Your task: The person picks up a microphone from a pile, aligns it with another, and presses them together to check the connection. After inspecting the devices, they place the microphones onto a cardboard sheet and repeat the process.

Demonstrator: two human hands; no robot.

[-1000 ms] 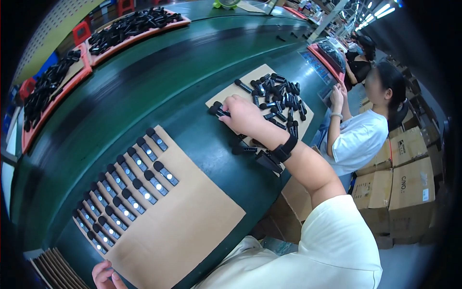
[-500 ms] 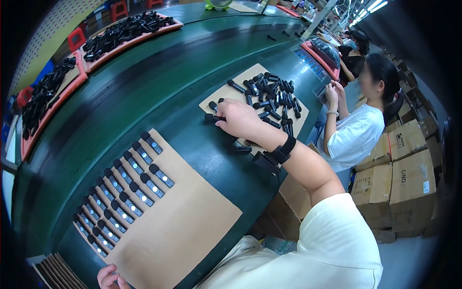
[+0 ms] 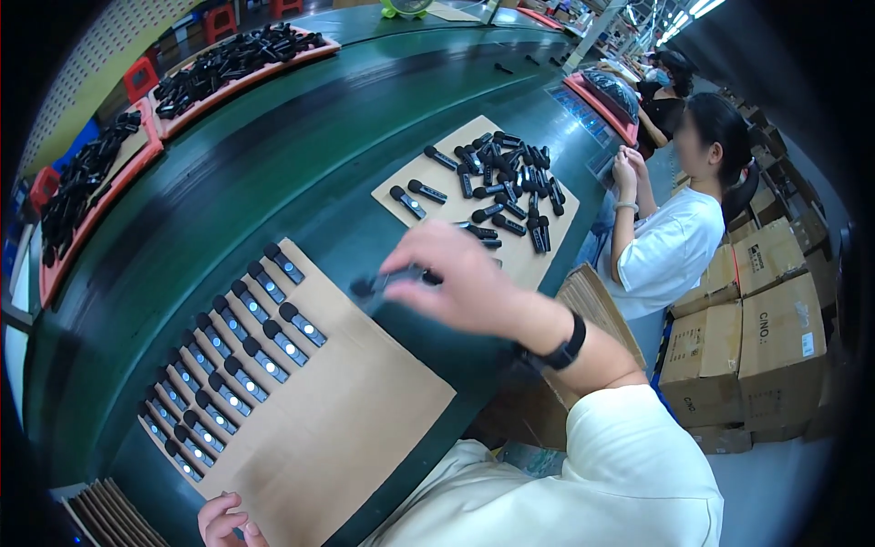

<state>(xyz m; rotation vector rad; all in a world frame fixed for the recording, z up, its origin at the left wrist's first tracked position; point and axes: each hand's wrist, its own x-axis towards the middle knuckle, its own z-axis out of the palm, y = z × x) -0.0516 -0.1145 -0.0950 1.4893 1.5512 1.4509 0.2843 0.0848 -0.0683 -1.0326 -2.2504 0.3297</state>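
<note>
Green worktop (image 3: 301, 173) sweeps across the frame in a bend, with red-rimmed trays (image 3: 168, 130) of heaped black pieces at the upper left. At the right edge a co-worker in a white shirt (image 3: 670, 242) sits before stacked cartons (image 3: 779, 337).

Near the centre, the right hand (image 3: 415, 281) is above the worktop, blurred, with thumb and fingers pinching one small microphone-like device (image 3: 366, 286). Its round dark head points toward the left of the frame, just beside the upper right edge of a large brown card (image 3: 337, 428). On that card, two slanting rows of similar devices (image 3: 266, 283) lie side by side, heads toward the upper left, each with a bright round spot. Above and right of the hand, a smaller card (image 3: 521, 264) bears a loose jumble of devices (image 3: 533, 178).

At the lower left, the left hand (image 3: 228, 524) is at the big card's edge, partly cut off by the frame; its fingers are loosely bent and parted, nothing visible between them. Whether they touch the card I cannot tell.

The step in hand looks like a carry of one device between the two cards. Setting it in line would call for matching the rows' slant and spacing, without nudging the neighbours.
</note>
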